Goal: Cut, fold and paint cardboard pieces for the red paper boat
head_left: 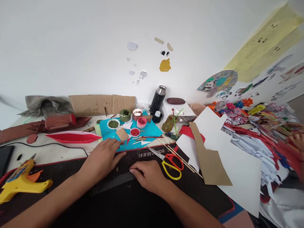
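My left hand [105,158] is over the near edge of the blue paper [106,129], thumb and fingers apart, close to a small tan cardboard piece [122,134]. I see nothing held in it. My right hand [149,175] rests on the black mat [190,196] with its fingers curled in. Its fingertips are by the end of a dark flat strip [114,182], which looks like a ruler. Whatever the fingers may hold is hidden. Beside that hand lie scissors [172,163] with one red and one yellow handle, and thin wooden sticks [181,156].
Open paint pots [125,115], a thermos [158,99] and a jar of greenish liquid [168,124] stand behind. A yellow glue gun [26,183], a red paper boat [73,137] and a brown model boat [59,122] are left. Cardboard [213,167] and another person's hand [296,139] are right.
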Available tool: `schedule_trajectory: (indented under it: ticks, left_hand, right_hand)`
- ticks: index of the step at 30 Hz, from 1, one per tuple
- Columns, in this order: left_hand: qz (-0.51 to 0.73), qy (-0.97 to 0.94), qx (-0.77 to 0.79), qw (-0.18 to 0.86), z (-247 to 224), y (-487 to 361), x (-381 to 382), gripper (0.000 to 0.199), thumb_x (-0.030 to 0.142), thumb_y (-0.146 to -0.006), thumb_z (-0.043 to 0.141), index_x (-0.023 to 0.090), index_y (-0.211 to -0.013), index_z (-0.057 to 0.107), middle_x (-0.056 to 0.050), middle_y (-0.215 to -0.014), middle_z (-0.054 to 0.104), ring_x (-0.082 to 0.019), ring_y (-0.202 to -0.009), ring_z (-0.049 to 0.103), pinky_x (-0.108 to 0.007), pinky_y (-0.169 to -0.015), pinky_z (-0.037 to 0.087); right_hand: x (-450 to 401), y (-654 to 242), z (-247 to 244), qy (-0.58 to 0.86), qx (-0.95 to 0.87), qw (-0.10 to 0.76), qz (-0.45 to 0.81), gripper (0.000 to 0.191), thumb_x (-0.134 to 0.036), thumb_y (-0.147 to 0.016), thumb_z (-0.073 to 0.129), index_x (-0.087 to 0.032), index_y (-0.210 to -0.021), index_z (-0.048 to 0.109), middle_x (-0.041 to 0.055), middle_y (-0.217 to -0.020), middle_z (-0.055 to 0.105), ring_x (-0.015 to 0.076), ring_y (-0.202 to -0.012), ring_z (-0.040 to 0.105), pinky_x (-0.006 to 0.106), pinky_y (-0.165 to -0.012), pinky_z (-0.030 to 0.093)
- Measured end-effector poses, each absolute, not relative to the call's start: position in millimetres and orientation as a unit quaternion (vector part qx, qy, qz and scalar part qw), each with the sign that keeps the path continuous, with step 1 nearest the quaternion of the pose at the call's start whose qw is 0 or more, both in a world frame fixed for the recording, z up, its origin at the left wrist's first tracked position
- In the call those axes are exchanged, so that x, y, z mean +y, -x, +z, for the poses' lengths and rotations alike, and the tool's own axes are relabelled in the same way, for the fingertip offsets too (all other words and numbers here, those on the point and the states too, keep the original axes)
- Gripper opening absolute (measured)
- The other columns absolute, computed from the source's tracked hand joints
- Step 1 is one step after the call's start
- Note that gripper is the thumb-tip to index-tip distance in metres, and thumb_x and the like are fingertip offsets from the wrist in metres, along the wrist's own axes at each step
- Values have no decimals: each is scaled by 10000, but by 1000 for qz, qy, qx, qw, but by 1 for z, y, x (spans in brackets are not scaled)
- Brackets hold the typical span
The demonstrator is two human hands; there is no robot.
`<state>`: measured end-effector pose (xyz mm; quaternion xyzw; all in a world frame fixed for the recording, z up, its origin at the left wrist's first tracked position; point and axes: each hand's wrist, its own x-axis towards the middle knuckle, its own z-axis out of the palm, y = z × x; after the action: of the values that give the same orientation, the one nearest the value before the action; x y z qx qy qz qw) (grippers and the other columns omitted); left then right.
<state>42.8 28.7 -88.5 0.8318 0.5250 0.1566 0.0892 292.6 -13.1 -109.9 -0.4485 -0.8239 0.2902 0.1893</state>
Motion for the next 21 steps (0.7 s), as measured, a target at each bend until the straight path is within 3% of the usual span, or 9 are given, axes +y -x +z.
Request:
schedule_trajectory:
  ticks: [3,8,16,21]
  left_hand:
    - [106,-836,538,24,-82,-60,71,379,386,-1037,644,163,-1325,748,-203,-1358,766,-407,-1262,681,-535,-1118,524]
    - [65,-836,544,9,-91,-85,111,504,479,-995,717,89,-1313,745,-263,-1291,744,-460,-1233,671,-571,-1062,541]
    - [56,-839,540,15,-101,-90,128,407,512,-1005,679,148,-1162,771,-225,-1168,751,-432,-1168,686,-542,-1025,549]
    - [138,-838,529,10,-86,-93,122,498,495,-1002,646,152,-1359,701,-193,-1290,730,-413,-1252,661,-549,-1113,524]
  right_hand:
    - [-14,-293,-112,438,-824,192,304,150,-291,-1099,698,-264,-1134,842,-6,-1127,900,202,-1013,859,266,-895,572]
    - [-14,-294,-112,423,-829,182,317,159,-303,-1114,684,-256,-1150,832,-4,-1146,897,211,-1030,856,274,-889,571]
    - [-14,-291,-97,405,-864,92,286,248,-392,-1142,648,-222,-1218,811,32,-1145,880,253,-1039,842,338,-866,596]
    - [-19,-288,-88,395,-879,43,264,281,-430,-1147,633,-215,-1247,783,40,-1143,860,265,-1020,832,364,-834,620]
